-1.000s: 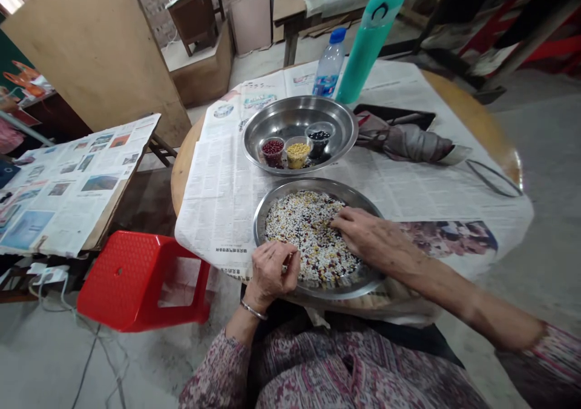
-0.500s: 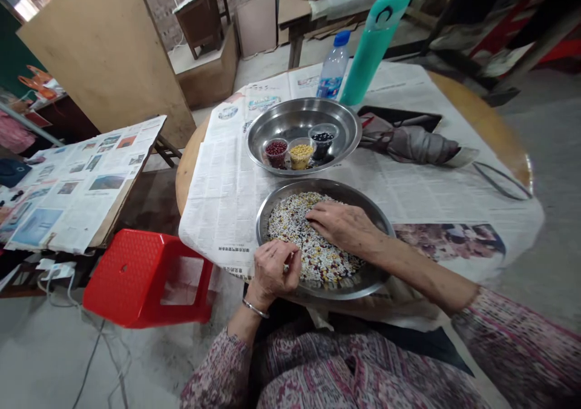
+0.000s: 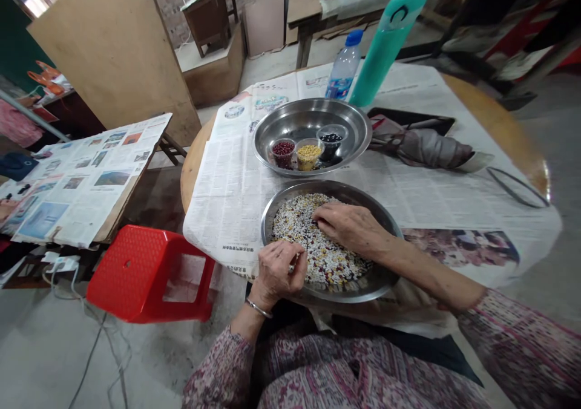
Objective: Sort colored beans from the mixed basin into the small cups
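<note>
A steel basin (image 3: 389, 212) close to me holds a spread of mixed beans and grains (image 3: 297, 215), white, yellow, dark red and black. My left hand (image 3: 278, 271), with a bangle on the wrist, is over the basin's near left rim. Its fingers are curled closed, and anything inside them is hidden. Reaching in from the right, my right hand (image 3: 349, 226) rests on the mix with its fingertips drawn together; I cannot make out what they pinch. Behind, a second steel basin (image 3: 349, 115) carries clear cups of red beans (image 3: 283, 153), yellow beans (image 3: 309, 156) and black beans (image 3: 330, 145).
Newspaper (image 3: 222, 203) covers the round table. Beyond the far basin stand a clear bottle with a blue cap (image 3: 344, 67) and a tall teal bottle (image 3: 385, 49). A folded grey umbrella (image 3: 424, 146) lies at right. A red stool (image 3: 136, 273) and a newspaper-covered table (image 3: 91, 179) are at left.
The whole view has shifted slightly, so the table and basins appear a little further right. Both hands keep nearly the same places and poses at the near basin.
</note>
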{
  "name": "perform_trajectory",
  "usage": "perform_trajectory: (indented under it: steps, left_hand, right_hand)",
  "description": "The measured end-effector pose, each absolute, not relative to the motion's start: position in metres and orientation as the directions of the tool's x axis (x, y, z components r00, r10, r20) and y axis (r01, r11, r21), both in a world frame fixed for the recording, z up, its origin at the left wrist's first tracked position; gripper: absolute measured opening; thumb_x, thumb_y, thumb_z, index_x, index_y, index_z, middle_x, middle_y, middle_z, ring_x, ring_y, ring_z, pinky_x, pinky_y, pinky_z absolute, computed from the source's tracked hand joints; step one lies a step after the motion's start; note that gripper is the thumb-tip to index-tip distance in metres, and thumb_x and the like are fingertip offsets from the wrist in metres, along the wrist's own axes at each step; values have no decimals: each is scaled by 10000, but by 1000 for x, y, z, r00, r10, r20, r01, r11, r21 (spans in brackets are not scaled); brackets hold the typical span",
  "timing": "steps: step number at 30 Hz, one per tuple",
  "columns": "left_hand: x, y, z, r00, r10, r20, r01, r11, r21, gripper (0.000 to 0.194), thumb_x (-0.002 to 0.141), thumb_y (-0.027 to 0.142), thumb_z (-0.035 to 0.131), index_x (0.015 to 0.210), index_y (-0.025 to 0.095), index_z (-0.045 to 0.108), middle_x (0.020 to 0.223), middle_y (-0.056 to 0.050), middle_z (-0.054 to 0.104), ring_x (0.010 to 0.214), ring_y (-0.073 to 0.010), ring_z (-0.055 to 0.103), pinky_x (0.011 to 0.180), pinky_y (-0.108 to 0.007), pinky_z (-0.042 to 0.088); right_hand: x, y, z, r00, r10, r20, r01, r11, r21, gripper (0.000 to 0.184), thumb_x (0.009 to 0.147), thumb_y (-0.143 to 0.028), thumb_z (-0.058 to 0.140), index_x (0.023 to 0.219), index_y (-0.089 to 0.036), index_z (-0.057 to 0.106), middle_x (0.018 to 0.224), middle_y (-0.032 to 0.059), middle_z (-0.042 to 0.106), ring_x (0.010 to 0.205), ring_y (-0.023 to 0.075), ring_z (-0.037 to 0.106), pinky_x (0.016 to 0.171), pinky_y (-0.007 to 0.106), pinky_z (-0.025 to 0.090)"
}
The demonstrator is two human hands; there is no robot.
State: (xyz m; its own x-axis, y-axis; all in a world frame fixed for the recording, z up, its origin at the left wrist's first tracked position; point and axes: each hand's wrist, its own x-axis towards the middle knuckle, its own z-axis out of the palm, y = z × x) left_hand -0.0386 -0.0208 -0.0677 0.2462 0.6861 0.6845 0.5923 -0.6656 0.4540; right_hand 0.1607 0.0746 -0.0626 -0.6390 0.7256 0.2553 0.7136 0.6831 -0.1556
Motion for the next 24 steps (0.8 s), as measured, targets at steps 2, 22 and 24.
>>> perform_trajectory:
  steps: [2,22,24]
  left_hand:
    - [-39,-21,-68,245,690,681,596,-661,456,67,903,142,531,875,169,585,679,-19,627,615,-144,594,620,-286,506]
    - [-38,-21,-68,243,681,691,601,-665,443,60,909,150,536,870,166,579,662,-13,610,595,-142,574,596,-283,481]
    - [-38,-21,-68,242,686,686,600,-662,450,60,910,152,533,875,169,578,665,-13,610,600,-143,578,601,-282,482]
  right_hand:
    - [164,75,-65,-623,738,261,724,670,-165,196,920,-179,471,855,-197,654,865,74,703,810,198,620,710,303,433]
    - [156,70,-60,-635,712,301,685,699,-208,215,946,-179,456,835,-202,639,842,71,700,796,197,629,719,301,436]
    - [162,71,-59,-585,755,296,700,655,-285,186,926,-196,474,828,-210,631,830,56,698,761,192,633,707,302,447]
